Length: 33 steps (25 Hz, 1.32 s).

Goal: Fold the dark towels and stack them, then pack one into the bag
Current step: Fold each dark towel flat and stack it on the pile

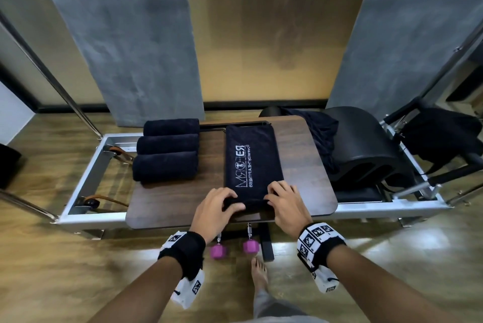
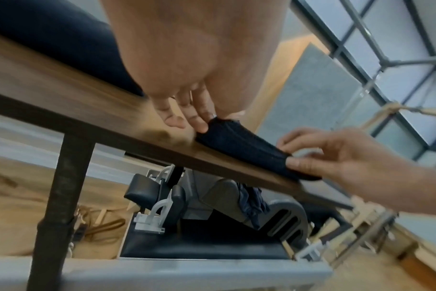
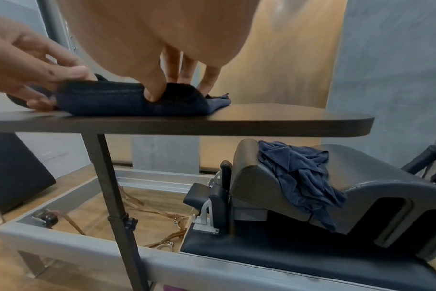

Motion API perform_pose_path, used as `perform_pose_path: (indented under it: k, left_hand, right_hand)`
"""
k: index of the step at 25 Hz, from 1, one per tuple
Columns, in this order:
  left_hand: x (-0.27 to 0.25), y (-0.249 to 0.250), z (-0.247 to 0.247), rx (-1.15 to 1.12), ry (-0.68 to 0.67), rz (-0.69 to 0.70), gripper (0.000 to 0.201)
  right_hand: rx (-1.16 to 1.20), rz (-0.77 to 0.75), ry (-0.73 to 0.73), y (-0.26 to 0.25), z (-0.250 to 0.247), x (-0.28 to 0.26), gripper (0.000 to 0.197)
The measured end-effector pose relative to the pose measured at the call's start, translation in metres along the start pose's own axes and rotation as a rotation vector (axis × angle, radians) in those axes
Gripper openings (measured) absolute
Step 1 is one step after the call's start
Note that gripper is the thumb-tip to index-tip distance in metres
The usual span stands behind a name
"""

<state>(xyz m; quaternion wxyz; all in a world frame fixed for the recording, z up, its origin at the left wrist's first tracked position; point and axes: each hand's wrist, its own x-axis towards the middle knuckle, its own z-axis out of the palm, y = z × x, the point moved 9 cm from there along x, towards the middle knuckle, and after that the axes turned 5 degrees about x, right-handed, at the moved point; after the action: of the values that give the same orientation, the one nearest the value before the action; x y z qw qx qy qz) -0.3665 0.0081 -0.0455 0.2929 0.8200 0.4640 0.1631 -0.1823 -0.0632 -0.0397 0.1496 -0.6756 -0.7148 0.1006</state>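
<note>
A long dark towel [image 1: 252, 155] with white lettering lies lengthwise on the wooden table [image 1: 308, 166]. Its near end [image 2: 239, 143] is turned up into a small roll at the table's front edge. My left hand [image 1: 222, 205] grips the left side of that roll, thumb under and fingers over. My right hand [image 1: 281, 198] grips the right side [image 3: 177, 96] the same way. Three rolled dark towels [image 1: 167, 153] lie side by side at the table's left edge. A black bag [image 1: 441, 134] hangs on the frame at far right.
A loose crumpled dark cloth [image 1: 321, 134] drapes over a black arched pad [image 1: 366, 145] right of the table. The table stands over a metal reformer frame [image 1: 86, 166]. Two purple dumbbell ends [image 1: 251, 245] and my bare foot [image 1: 260, 273] are on the floor below.
</note>
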Motion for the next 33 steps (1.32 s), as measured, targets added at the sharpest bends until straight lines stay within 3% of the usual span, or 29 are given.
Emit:
perform_pose_path:
  k: [2,3,7,9,12,16,18,19,22,24,27,30,33]
  left_hand:
    - [-0.002,0.001,0.008,0.127,-0.087,0.079,0.051]
    - [-0.002,-0.001,0.009,0.140,-0.095,0.095,0.051]
    - [0.011,-0.012,0.003,-0.026,0.010,0.008,0.014]
    - [0.020,-0.019,0.010,-0.025,-0.026,-0.079,0.021]
    - [0.031,-0.023,0.019,0.086,-0.111,-0.184,0.041]
    - [0.044,-0.027,0.020,0.162,-0.148,-0.298,0.043]
    - [0.047,-0.027,0.019,0.172,-0.133,-0.331,0.044]
    - [0.047,-0.027,0.019,0.162,-0.133,-0.350,0.045]
    - [0.044,-0.027,0.016,0.087,-0.078,-0.409,0.038]
    - [0.040,-0.019,0.001,0.067,0.072,-0.354,0.023]
    - [0.040,0.014,-0.011,0.143,0.227,-0.011,0.022]
    - [0.039,0.031,0.007,0.332,0.106,0.208,0.038]
    - [0.044,0.022,0.016,0.414,0.015,0.186,0.038]
  right_hand:
    - [-0.022,0.036,-0.044,0.002,0.001,0.009,0.036]
    - [-0.024,0.053,-0.072,0.003,0.003,0.013,0.041]
    - [-0.003,0.125,-0.092,0.007,0.005,0.021,0.048]
    - [0.073,0.173,-0.058,0.011,0.002,0.021,0.052]
    - [0.040,0.143,-0.017,0.013,-0.006,0.020,0.045]
    - [-0.020,0.013,0.053,0.001,-0.010,0.010,0.016]
    - [-0.095,-0.021,0.042,-0.001,-0.007,0.004,0.037]
    - [-0.124,-0.030,0.048,0.000,-0.008,0.004,0.038]
    - [-0.177,-0.066,0.072,-0.002,-0.010,0.013,0.018]
    - [-0.183,-0.033,0.038,-0.001,-0.009,0.021,0.014]
    - [-0.179,0.038,-0.080,0.007,-0.005,0.033,0.024]
    - [-0.186,0.086,-0.199,0.016,-0.001,0.048,0.037]
    - [-0.092,0.119,-0.230,0.021,-0.003,0.058,0.048]
